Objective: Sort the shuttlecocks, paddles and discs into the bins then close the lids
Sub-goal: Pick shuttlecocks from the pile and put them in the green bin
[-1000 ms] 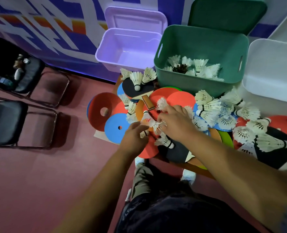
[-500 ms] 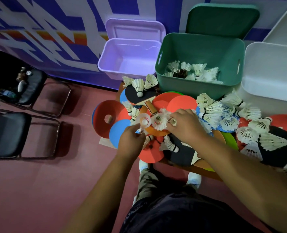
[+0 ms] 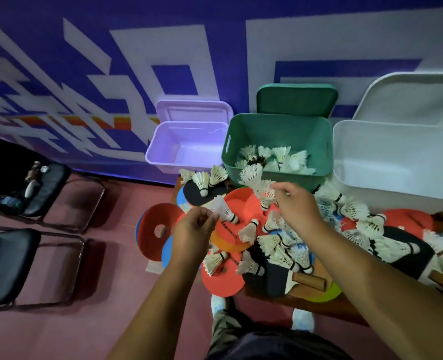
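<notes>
L hand [image 3: 194,226] pinching shuttlecock [image 3: 223,207] | R hand [image 3: 297,203] gripping shuttlecocks [image 3: 260,184] nr green bin [image 3: 277,131]

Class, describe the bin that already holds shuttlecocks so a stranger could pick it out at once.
Three open bins stand along the patterned wall. Take the middle one, the green bin, between the purple bin and the white bin. Only it has white shuttlecocks inside.

Pretty dim overall, with a purple-blue cast across the wall [image 3: 59,81] at the top. The white bin [image 3: 397,162] at right is the brightest spot, nearly washed out. The left edge falls into near-black around the chairs [image 3: 7,266], which throw soft shadows on the floor. Wide-angle bending curves the frame edges, and the shuttlecock feathers look slightly smeared.
</notes>
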{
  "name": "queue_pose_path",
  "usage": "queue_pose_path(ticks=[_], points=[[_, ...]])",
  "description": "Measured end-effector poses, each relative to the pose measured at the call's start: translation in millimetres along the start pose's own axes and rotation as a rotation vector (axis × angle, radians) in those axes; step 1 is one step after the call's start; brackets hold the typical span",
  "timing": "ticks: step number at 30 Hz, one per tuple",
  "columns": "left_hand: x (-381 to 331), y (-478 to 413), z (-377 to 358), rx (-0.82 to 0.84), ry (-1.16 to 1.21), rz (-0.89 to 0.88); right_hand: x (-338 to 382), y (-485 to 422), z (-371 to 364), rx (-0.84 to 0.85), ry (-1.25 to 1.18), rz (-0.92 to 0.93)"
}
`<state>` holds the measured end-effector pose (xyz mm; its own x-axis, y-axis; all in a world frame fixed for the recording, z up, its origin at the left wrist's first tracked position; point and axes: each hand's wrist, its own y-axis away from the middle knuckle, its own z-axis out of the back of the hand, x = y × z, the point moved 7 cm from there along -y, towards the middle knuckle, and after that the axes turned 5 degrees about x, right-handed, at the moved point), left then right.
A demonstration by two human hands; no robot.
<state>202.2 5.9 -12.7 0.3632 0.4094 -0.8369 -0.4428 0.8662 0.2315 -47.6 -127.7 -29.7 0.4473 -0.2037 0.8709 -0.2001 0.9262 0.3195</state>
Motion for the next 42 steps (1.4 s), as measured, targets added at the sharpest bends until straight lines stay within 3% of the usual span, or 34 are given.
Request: queue_pose_path(ticks=[12,17,25,30,42], points=[[-74,-22,-23,0.144,0.067,-0.091,34,-10,54,-0.084,0.247,-0.029],[-90,-38,-30,0.15,0.04,-0.112,37,-21,70,-0.101,0.142,-0.09],[-105,-77,-38,0.158,0.054,-0.127,58,-49,87,-0.175,0.098,-0.042],[-119,-101,-48,0.163,0.029,-0.15,46,-67,88,-0.102,0.32,-0.1],[-120,-149,-84,0.2,-0.059,-0.14,32,-70,99,-0.114,0.396,-0.105]])
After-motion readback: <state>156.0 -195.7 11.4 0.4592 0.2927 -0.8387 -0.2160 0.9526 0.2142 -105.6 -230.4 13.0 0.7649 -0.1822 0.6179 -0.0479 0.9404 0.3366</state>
